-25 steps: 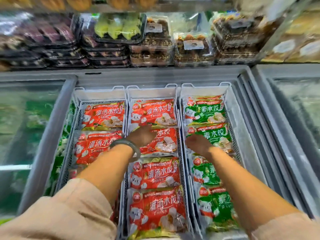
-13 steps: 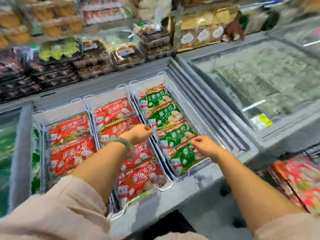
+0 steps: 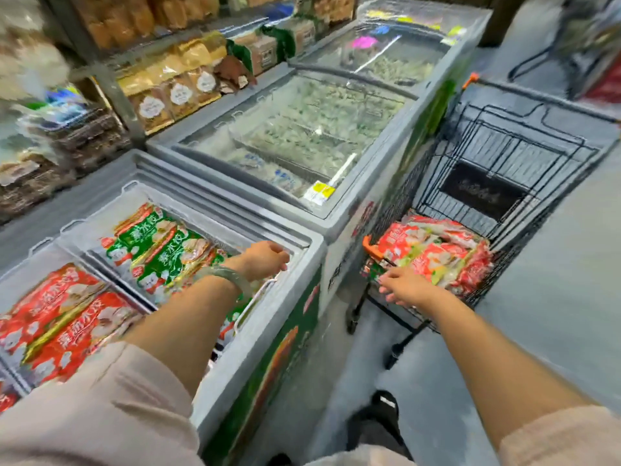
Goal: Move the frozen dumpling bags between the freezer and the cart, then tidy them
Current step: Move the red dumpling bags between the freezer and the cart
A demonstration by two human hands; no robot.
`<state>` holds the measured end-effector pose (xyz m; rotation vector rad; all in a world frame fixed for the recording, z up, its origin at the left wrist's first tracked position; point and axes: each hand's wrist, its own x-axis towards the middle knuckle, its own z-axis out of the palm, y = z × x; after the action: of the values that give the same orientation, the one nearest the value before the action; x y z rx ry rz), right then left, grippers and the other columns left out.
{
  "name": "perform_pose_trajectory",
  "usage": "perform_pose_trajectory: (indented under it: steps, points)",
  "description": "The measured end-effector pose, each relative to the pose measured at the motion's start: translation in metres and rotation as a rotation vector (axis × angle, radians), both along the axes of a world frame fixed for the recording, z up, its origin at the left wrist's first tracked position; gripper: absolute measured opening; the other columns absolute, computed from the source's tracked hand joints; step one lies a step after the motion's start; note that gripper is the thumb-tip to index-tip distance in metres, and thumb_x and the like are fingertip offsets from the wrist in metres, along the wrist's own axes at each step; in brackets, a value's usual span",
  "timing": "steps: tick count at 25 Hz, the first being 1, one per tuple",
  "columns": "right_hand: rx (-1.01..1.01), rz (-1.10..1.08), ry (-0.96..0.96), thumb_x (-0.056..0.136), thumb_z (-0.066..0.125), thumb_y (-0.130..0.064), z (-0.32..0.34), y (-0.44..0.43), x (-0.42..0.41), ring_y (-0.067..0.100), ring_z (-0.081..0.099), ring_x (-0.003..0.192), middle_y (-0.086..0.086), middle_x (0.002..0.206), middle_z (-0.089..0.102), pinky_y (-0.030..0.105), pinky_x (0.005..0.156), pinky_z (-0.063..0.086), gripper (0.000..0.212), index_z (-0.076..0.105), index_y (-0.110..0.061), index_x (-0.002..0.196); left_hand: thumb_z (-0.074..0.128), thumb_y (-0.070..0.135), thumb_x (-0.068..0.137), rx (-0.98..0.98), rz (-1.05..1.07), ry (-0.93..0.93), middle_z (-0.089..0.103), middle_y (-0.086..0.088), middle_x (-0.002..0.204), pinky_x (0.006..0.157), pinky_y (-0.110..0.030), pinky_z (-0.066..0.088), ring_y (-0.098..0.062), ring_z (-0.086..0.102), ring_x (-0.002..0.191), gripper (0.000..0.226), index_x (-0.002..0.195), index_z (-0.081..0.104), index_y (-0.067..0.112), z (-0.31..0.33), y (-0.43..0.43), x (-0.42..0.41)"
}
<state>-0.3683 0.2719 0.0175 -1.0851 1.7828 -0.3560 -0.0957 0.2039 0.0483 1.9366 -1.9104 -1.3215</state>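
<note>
The open chest freezer (image 3: 304,260) holds red dumpling bags (image 3: 64,317) at the left and green dumpling bags (image 3: 158,250) in the right basket. A pile of red dumpling bags (image 3: 437,253) lies in the black wire cart (image 3: 524,163) to the right of the freezer. My left hand (image 3: 265,258), loosely curled and holding nothing, hovers over the freezer's right edge. My right hand (image 3: 405,285) reaches toward the cart's near end with fingers spread, just short of the piled bags, holding nothing.
A second freezer with a shut glass lid (image 3: 302,136) stands beyond the open one. Shelves of packaged bread and pastries (image 3: 174,85) run along the back. Grey floor (image 3: 554,297) lies to the right of the cart. My shoe (image 3: 383,408) is below.
My view has swung right from the freezer to the cart. My right hand left the green bags and reached over to the cart. My left hand slid to the freezer's right edge.
</note>
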Motion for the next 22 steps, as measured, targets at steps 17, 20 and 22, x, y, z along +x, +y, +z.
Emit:
perform_pose_trajectory:
  steps: [17, 20, 22]
  points:
    - [0.143, -0.059, 0.058, 0.095, 0.049, -0.016, -0.06, -0.079, -0.27, 0.021, 0.046, 0.066, 0.016, 0.081, 0.054, 0.025, 0.051, 0.031, 0.023, 0.063, 0.002, 0.09, 0.037, 0.023, 0.1, 0.162, -0.171, -0.103, 0.061, -0.015, 0.117, 0.096, -0.03, 0.042, -0.026, 0.056, 0.111, 0.037, 0.117, 0.06, -0.001, -0.063, -0.085, -0.306]
    - [0.193, -0.053, 0.025, 0.097, 0.047, -0.016, -0.077, -0.099, -0.277, 0.02, 0.049, 0.066, 0.012, 0.082, 0.057, 0.025, 0.049, 0.034, 0.026, 0.061, 0.004, 0.103, 0.042, 0.026, 0.097, 0.181, -0.133, -0.066, 0.06, -0.007, 0.113, 0.102, -0.033, 0.042, -0.023, 0.057, 0.107, 0.032, 0.119, 0.056, 0.008, -0.083, -0.108, -0.327]
    - [0.227, -0.048, 0.011, 0.097, 0.046, -0.019, -0.093, -0.124, -0.282, 0.022, 0.056, 0.077, 0.012, 0.092, 0.061, 0.026, 0.054, 0.039, 0.024, 0.058, -0.002, 0.108, 0.044, 0.026, 0.096, 0.221, -0.051, -0.022, 0.06, -0.008, 0.116, 0.094, -0.035, 0.047, -0.023, 0.058, 0.104, 0.031, 0.122, 0.052, 0.01, -0.103, -0.133, -0.341]
